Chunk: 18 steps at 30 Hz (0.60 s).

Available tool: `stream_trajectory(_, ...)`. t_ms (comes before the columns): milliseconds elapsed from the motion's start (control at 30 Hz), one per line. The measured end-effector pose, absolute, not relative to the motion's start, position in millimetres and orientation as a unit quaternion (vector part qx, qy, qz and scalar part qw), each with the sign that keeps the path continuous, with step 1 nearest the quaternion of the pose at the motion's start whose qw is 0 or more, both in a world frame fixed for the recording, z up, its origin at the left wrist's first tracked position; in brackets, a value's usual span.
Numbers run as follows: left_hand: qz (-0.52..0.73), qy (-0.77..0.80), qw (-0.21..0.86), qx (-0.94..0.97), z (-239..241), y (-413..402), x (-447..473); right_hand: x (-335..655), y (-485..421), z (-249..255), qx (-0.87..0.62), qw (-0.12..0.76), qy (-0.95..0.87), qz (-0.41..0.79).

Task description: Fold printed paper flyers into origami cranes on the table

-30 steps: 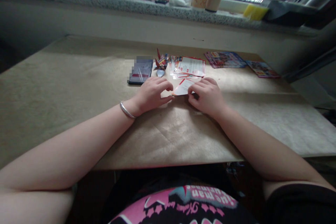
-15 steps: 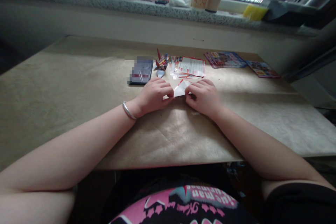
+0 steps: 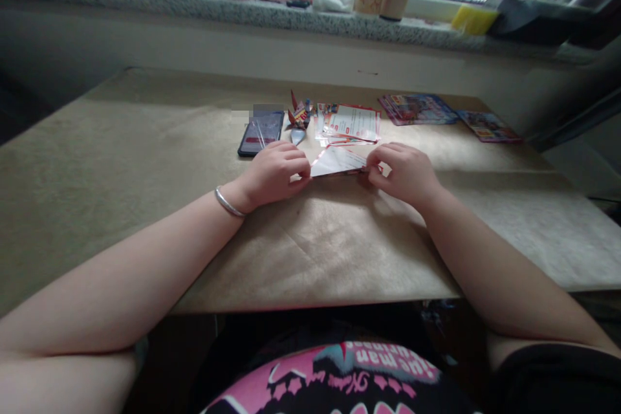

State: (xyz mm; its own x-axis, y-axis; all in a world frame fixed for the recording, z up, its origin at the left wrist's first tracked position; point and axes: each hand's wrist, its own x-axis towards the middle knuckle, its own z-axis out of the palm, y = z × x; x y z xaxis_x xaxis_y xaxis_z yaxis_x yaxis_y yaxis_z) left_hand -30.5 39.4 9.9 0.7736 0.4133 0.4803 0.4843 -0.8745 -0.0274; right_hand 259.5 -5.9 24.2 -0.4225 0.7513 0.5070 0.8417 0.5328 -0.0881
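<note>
A white sheet of paper with red edges (image 3: 337, 162) is stretched flat between my two hands, just above the brown paper-covered table (image 3: 145, 155). My left hand (image 3: 274, 171), with a silver bangle on the wrist, pinches the sheet's left end with curled fingers. My right hand (image 3: 405, 171) pinches its right end. Behind the sheet lie a stack of red and white leaflets (image 3: 352, 123) and a small folded paper crane (image 3: 299, 115).
A dark phone (image 3: 261, 132) lies left of the crane. Colourful flyers (image 3: 417, 108) and another flyer (image 3: 488, 126) lie at the back right. The stone window sill (image 3: 291, 13) holds a red cup, a yellow sponge and boxes. The table's front edge is near my body.
My hands have moved apart and the paper, folded small between them before, is now spread wider. My right hand shifted to the right.
</note>
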Motion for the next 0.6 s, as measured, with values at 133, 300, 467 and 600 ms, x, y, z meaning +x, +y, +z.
stream_trajectory(133,-0.233,-0.222,0.072,-0.944,9,40,-32,267,-4,26,-0.468,0.253,-0.843,-0.085)
stream_trajectory(300,-0.209,-0.198,0.064,-0.956,12,37,-30,267,-4,23,-0.502,0.248,-0.826,-0.068)
stream_trajectory(467,-0.196,-0.15,0.043,-0.968,18,27,-29,264,-6,18,-0.524,0.277,-0.805,-0.013)
stream_trajectory(600,-0.187,-0.123,0.014,-0.975,18,25,-27,264,-3,13,-0.493,0.298,-0.815,0.062)
